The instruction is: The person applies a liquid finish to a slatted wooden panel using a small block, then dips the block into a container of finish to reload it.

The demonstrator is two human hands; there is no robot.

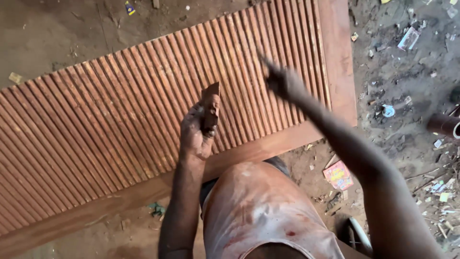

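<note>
- A small brown block (211,108) was gripped in the left hand (196,134), the fingers wrapped round its lower part and its top end left sticking up.
- Block and left hand were seen over the ribbed panel (120,115), near its lower frame edge; whether the block touched the ribs could not be told.
- The right hand (280,81) was raised at about 1 o'clock from the left hand, over the right part of the panel.
- The right hand was blurred; whether it was clenched or released could not be told, and nothing could be made out in it.
- The panel was laid flat on the dirt floor (57,33), its long ribs running from 5 o'clock to 11 o'clock inside a plain reddish frame.
- A pale stained shirt (258,211) was seen at 6 o'clock, between the two forearms.
- A pink printed wrapper (338,175) lay on the floor at 4 o'clock, just off the panel's corner.
- Scraps of paper and litter (407,38) were scattered over the floor at 2 o'clock.
</note>
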